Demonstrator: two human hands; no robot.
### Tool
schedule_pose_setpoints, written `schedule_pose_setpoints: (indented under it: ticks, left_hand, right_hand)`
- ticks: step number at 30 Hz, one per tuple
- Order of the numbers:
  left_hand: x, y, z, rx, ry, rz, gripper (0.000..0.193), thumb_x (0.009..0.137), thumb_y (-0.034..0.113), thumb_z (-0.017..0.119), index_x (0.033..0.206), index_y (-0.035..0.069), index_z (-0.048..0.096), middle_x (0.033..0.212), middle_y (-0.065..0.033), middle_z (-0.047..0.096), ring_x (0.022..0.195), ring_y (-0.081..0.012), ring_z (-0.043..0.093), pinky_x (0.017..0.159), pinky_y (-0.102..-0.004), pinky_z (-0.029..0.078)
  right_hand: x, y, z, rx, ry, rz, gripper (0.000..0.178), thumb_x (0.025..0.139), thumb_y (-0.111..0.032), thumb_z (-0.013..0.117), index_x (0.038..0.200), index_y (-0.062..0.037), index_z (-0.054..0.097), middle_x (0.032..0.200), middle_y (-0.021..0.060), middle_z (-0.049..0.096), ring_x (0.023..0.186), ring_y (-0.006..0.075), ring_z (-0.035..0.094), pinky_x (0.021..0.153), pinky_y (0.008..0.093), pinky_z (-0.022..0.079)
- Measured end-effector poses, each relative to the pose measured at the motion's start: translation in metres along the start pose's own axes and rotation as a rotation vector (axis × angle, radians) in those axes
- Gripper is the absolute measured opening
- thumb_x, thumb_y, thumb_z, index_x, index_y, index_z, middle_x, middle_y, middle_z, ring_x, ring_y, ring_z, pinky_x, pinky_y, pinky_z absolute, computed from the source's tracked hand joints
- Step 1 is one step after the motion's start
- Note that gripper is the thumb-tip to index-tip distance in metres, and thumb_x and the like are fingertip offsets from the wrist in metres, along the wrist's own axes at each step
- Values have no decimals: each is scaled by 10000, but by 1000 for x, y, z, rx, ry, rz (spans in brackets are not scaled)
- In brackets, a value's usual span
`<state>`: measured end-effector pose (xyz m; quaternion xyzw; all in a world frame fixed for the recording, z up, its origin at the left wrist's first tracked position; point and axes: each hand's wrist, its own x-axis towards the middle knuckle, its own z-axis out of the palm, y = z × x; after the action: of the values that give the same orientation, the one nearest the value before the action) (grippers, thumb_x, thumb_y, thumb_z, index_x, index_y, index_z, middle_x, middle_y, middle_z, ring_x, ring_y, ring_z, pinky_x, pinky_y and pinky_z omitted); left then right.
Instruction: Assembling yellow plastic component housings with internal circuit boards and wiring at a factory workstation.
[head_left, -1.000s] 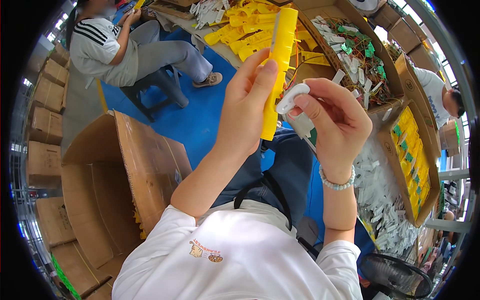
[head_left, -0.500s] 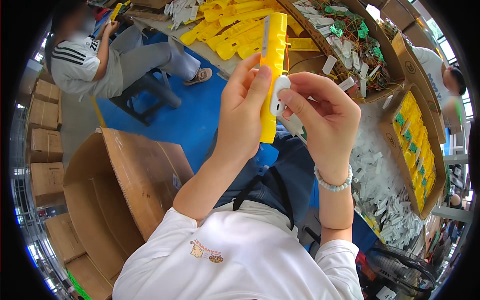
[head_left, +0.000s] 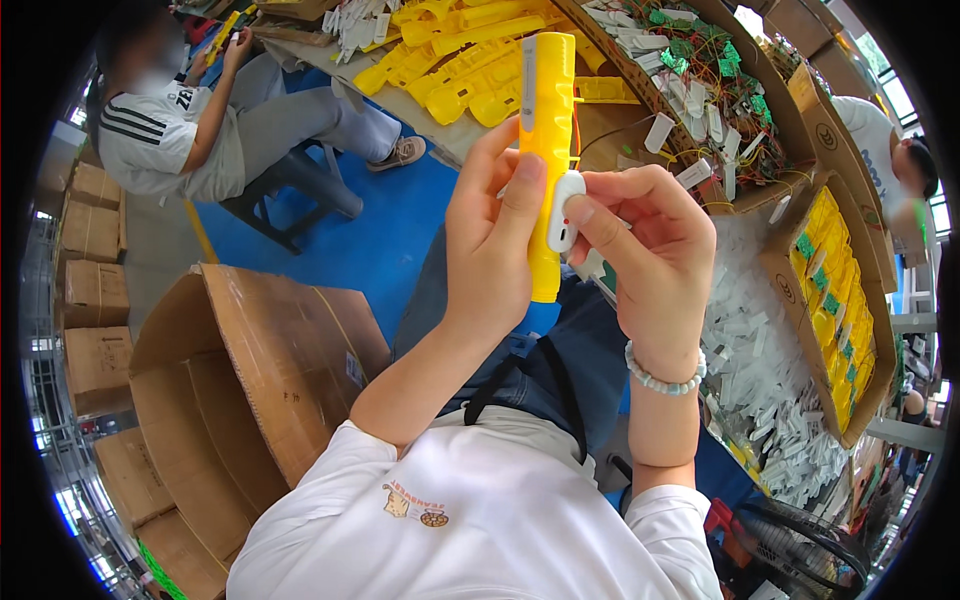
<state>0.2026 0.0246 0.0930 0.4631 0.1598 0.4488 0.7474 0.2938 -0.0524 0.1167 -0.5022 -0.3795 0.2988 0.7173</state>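
Observation:
My left hand (head_left: 490, 235) is closed round a long yellow plastic housing (head_left: 547, 110), held upright, its thumb lying along the front. A grey strip runs down the housing's upper left edge, and a thin red wire shows along its right side. In my right hand (head_left: 660, 235), thumb and fingers pinch a small white oval plastic piece (head_left: 563, 215) against the lower right side of the housing. That piece has a dark slot and a small red spot on its face. Whether it is seated in the housing I cannot tell.
Yellow housings (head_left: 465, 80) lie piled on the far table. A carton (head_left: 780, 165) holds green circuit boards, wires and white pieces; another (head_left: 855, 425) holds wired yellow housings. Loose white parts (head_left: 770, 370) spread at right. An open carton (head_left: 290, 370) and a seated co-worker (head_left: 160, 130) are at left.
Both hands have shifted slightly down with the housing and white piece, and the housing stands straighter. The red spot now shows on the white piece. The co-worker's hands have moved.

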Motion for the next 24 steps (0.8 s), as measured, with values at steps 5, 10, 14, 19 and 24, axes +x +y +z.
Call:
schedule_pose_setpoints:
  ticks: [5,10,14,19,24]
  left_hand:
    - [-1,-2,3,112,-30,78,427,989,273,496,1320,14,419,987,-66,569,728,-77,597,583,-206,475]
    - [-4,-9,3,115,-59,2,466,982,282,514,1352,17,414,984,-66,580,724,-76,593,582,-201,471]
    - [-4,-15,0,113,-102,-70,399,1008,270,445,1307,7,460,947,-62,608,723,-78,583,589,-204,477]
    - [-1,-27,-13,-47,-65,-202,414,1018,360,373,1238,31,497,942,-72,611,706,-98,587,612,-229,490]
    - [8,-28,-13,-336,-41,-161,491,1010,434,329,1305,58,441,1137,-132,588,913,-188,607,817,-343,522]
  right_hand:
    - [0,-2,-5,-17,-23,10,116,830,53,651,935,66,602,807,83,624,676,106,606,580,212,506]
    - [1,1,-14,-89,-47,-55,99,804,88,653,872,58,589,798,82,594,653,119,617,552,212,515]
    - [2,10,-18,-57,-45,-12,98,802,83,658,851,55,577,799,80,597,635,113,613,550,212,509]
    - [3,15,-7,-111,-40,46,117,811,13,679,901,52,616,830,84,614,653,99,611,571,209,500]
    - [-12,11,-9,-652,186,-569,244,739,-6,724,975,17,667,890,112,622,770,207,613,657,286,498]
